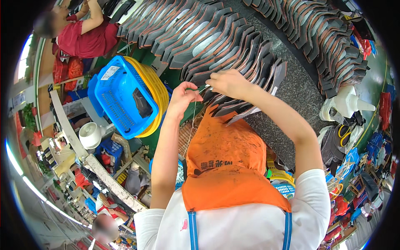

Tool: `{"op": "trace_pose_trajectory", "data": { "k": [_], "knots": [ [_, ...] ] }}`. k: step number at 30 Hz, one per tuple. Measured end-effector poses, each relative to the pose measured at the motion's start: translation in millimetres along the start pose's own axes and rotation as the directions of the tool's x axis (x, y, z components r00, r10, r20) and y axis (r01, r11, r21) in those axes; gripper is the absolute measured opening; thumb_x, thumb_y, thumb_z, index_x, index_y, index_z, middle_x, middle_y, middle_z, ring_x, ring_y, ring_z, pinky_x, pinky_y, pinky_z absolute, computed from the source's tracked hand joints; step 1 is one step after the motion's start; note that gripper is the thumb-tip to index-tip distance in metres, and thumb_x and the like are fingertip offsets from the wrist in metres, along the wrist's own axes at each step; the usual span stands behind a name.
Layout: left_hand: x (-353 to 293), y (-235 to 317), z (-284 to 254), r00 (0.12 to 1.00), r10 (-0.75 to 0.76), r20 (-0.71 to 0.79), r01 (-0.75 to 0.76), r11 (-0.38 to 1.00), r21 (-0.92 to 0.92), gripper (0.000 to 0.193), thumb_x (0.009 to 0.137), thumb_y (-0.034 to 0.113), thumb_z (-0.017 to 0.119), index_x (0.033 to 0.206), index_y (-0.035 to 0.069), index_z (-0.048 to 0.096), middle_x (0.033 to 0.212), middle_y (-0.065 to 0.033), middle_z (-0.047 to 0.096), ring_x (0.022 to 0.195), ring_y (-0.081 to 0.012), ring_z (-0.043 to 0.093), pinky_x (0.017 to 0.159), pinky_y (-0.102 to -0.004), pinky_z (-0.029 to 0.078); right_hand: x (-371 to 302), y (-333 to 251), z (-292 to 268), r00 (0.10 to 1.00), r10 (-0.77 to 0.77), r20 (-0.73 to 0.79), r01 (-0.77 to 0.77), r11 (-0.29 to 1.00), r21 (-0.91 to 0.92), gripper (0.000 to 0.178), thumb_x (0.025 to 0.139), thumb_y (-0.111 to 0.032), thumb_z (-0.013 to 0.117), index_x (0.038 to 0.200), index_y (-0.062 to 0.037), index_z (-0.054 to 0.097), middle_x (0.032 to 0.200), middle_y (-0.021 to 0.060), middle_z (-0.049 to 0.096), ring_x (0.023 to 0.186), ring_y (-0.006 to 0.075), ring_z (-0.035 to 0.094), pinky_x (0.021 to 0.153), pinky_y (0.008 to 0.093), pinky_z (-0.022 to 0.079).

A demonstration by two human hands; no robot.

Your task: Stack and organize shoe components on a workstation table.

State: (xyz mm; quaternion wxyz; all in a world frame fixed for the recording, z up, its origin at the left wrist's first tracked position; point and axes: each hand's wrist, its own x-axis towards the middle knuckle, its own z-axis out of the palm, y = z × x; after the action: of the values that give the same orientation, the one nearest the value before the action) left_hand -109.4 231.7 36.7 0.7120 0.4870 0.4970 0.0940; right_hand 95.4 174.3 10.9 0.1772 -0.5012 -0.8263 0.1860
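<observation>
Far left, a person in red. Next, a blue basket with one dark piece inside, stacked on a yellow basket. Then string, hanging roughly downward, below the left hand; grip there impossible to tell. Right hand over the row of dark pieces, fingertips together, anything between too small to tell. Pieces on grey speckled tabletop, lengthwise lower left to upper right. Far right, green floor.

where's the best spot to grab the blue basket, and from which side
Probably the short rim nearest the person, coming from their side with the left hand, fingers hooked over the edge. The blue basket sits atop yellow baskets with its mouth open, and that rim looks uncovered. Keeping it level seems wise, as a dark piece lies loose inside.
</observation>
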Motion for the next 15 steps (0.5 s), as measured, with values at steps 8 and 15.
{"op": "trace_pose_trajectory", "data": {
  "k": [8, 15],
  "knots": [
    [-16.2, 5.9, 19.2, 0.976, 0.211, -0.05, -0.214, 0.975, -0.064, 0.01, 0.083, -0.002, 0.05, 0.091, 0.002, 0.046, 0.071, -0.004, 0.055, 0.067, -0.0107, 0.054, 0.063, -0.0245, 0.043, 2.5, -25.9, -24.2, 0.928, 0.237, 0.287, -0.372, 0.561, 0.739, 0.032, 0.076, -0.025, 0.065, 0.093, 0.0017, 0.059, 0.071, 0.0081, 0.062, 0.073, 0.0133, 0.06, 0.068, 0.0272, 0.046],
    [18.7, 22.8, 24.8, 0.992, 0.124, -0.034, -0.121, 0.99, 0.075, 0.025, 0.082, 0.002, 0.055, 0.107, 0.0, 0.051, 0.061, -0.0003, 0.051, 0.056, -0.0067, 0.047, 0.052, -0.0209, 0.036, -9.6, 52.4, -52.5, 0.799, 0.592, -0.105, -0.545, 0.788, 0.287, 0.011, 0.074, -0.015, 0.059, 0.078, -0.0055, 0.062, 0.078, 0.0096, 0.062, 0.072, 0.0247, 0.062, 0.067, 0.0339, 0.049]
  ]
}}
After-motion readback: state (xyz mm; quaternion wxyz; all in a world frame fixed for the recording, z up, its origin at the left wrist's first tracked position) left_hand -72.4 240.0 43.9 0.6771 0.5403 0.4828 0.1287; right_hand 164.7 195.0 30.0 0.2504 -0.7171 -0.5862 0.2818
